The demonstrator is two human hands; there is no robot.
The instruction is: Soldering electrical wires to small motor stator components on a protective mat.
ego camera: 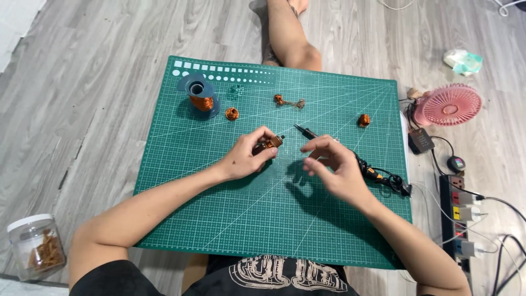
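The left hand [246,159] pinched what looked like a small coil [268,144]; the right hand [334,164], loosely curled and empty, risked brushing the soldering iron [307,132] at twelve o'clock.

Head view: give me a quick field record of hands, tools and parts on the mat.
Surface: green gridded cutting mat on grey wood-look floor
Left hand: pinches a small copper-wound part
Right hand: fingers spread, empty, above the mat
Black soldering iron: lies on the mat behind the right hand
Grey spool of copper wire: upright, far left
Loose copper coils: on the mat
Pink fan: on floor, right
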